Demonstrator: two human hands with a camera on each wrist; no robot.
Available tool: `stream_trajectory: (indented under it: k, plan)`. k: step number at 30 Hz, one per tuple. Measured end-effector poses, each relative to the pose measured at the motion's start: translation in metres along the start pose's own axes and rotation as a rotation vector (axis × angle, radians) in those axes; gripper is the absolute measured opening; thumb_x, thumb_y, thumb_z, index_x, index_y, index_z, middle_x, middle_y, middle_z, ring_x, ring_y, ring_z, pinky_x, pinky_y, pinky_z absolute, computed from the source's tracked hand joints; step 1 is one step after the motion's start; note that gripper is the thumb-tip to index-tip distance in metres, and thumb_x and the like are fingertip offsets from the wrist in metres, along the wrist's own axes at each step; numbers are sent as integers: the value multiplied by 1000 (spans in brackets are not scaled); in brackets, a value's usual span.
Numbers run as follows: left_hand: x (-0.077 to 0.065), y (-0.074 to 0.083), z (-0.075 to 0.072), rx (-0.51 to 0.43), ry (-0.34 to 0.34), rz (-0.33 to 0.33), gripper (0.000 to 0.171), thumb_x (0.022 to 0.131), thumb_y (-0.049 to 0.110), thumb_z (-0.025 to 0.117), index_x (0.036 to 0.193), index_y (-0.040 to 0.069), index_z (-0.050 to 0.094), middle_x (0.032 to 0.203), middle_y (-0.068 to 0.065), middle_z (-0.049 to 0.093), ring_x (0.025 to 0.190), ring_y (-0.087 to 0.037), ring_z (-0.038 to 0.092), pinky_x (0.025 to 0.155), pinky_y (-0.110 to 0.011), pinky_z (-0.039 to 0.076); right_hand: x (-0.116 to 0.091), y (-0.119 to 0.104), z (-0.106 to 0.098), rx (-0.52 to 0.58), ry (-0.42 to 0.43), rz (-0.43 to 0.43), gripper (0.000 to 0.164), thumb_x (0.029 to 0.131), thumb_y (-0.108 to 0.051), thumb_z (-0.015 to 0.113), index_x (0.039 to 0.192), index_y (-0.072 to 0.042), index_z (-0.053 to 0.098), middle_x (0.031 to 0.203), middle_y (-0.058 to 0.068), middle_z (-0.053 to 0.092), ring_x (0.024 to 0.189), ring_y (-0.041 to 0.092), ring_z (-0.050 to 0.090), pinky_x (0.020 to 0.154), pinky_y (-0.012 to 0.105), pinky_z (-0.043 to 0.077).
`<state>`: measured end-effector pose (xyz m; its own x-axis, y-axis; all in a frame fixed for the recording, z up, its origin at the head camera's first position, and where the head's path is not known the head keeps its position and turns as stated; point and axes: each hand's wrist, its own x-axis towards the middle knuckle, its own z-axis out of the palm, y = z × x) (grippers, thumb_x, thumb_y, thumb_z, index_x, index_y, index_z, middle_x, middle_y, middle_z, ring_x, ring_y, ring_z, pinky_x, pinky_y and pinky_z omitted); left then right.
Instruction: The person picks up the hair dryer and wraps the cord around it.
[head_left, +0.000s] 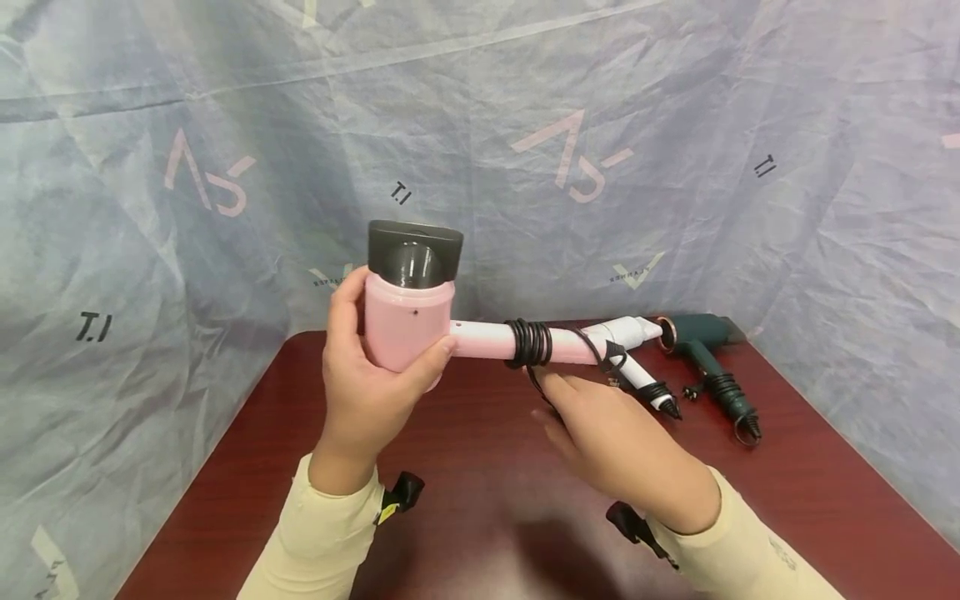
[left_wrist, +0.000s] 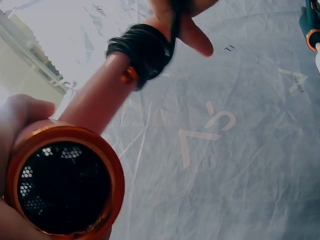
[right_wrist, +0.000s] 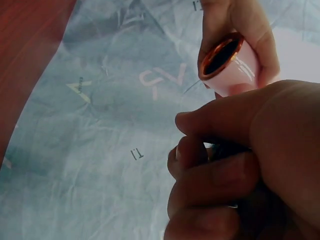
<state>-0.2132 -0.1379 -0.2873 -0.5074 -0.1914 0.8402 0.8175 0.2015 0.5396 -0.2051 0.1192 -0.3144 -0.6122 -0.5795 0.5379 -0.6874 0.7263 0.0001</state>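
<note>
A pink hair dryer (head_left: 408, 325) with a dark flat nozzle (head_left: 415, 250) is held up above the table, nozzle upward. My left hand (head_left: 367, 392) grips its barrel, thumb across the front. In the left wrist view the round rear grille (left_wrist: 65, 187) shows inside a copper-coloured ring. The handle (head_left: 483, 340) points right, with a black power cord (head_left: 531, 342) coiled around it. Beneath the handle, my right hand (head_left: 607, 429) has curled fingers around part of the cord. In the right wrist view its fingers (right_wrist: 215, 187) largely hide the dark cord in the palm.
On the dark red table (head_left: 480, 500), a white hair dryer (head_left: 626, 333) lies behind the pink handle's end. To its right lies a dark green hair dryer (head_left: 697, 333) with its cord wrapped round the handle. A grey printed cloth (head_left: 480, 150) encloses the table's back and sides.
</note>
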Motion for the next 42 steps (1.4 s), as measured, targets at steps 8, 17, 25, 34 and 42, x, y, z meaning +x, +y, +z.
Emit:
stream_trajectory:
  k: [8,17,25,34,42]
  plan:
    - [0,-1,-1,243,-98,12,84,72,19,91,147,18,51,120,3,65,99,-12,61,81,-31,51,2,7,0,-4,149,-71,24,88,-21,81,109,-16,70,88,-8,66,69,6,58,61,30,52]
    - [4,2,-14,294,-268,-16,87,69,18,92,146,28,53,121,8,65,98,-11,61,79,-33,53,17,15,-2,115,349,-298,38,75,-24,91,107,-16,71,86,-10,64,72,4,56,64,23,49]
    - [8,2,-25,141,-526,-88,89,66,14,96,143,32,57,119,11,68,96,-14,65,77,-34,56,17,22,22,491,21,-356,63,87,-41,83,140,-19,58,120,-12,64,100,2,62,87,15,50]
    - [0,-25,-16,294,-594,-272,72,79,43,89,141,31,54,117,8,68,100,-13,67,83,-38,59,-8,38,74,993,-273,-133,36,98,-18,73,133,-15,64,100,-6,75,82,5,70,72,26,60]
    - [-16,-59,5,484,-595,-112,43,88,32,79,124,13,65,120,0,65,109,-20,66,94,-40,54,-26,76,122,1555,-446,579,42,105,-30,61,126,7,62,101,16,76,82,24,76,69,35,63]
